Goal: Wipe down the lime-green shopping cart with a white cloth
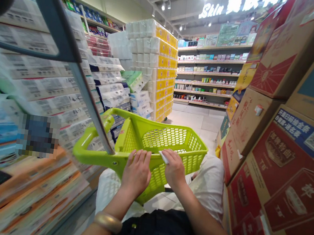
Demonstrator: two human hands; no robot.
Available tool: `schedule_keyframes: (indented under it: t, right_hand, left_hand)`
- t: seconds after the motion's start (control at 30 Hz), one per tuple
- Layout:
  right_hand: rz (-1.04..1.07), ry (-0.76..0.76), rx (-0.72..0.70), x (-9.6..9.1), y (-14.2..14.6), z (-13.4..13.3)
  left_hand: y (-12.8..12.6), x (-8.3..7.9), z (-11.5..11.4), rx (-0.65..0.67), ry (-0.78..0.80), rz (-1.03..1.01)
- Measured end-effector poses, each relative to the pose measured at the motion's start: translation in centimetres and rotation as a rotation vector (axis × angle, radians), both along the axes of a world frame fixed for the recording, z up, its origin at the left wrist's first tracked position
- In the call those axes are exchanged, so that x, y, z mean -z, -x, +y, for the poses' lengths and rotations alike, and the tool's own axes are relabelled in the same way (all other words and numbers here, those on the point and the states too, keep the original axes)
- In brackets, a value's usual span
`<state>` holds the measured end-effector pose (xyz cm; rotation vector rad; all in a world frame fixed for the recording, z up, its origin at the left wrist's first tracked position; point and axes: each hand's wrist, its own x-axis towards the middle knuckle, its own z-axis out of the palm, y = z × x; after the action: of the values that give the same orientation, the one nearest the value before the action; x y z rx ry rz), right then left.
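A lime-green plastic shopping cart (160, 133) with perforated basket walls stands side-on in front of me, its grey metal pole and dark handle (67, 48) rising at the upper left. My left hand (138, 169) grips the near rim, fingers curled over it, with a gold bracelet (107, 222) on that wrist. A little to the right, my right hand (174, 169) pinches a small folded white piece, like a wipe or tissue (164, 157), against the same rim. Most of that piece is hidden beneath the fingers.
Stacked cardboard cartons (285, 182) rise close on the right. Packs of paper goods (57, 80) line the left, and a tall pile of yellow-and-white tissue packs (163, 71) stands ahead. Stocked shelves (207, 72) fill the back, beyond a tiled floor (194, 119).
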<state>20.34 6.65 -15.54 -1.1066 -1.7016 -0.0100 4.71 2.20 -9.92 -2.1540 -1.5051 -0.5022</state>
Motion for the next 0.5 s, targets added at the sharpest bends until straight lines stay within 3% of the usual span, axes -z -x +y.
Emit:
schedule_keyframes:
  t: [0.13,0.3,0.5]
  right_hand:
    - [0.008,0.019,0.074,0.1,0.4,-0.2]
    - [-0.079,-0.007,-0.062,-0.3,1.9,-1.2]
    - [-0.004,-0.011,0.072,0.8,-0.7,-0.4]
  left_hand:
    - [0.0,-0.1,-0.2,0.009,0.003,0.000]
    - [-0.1,0.0,-0.4,0.015,-0.009,-0.008]
    - [-0.1,0.2,-0.3,0.008,-0.012,-0.003]
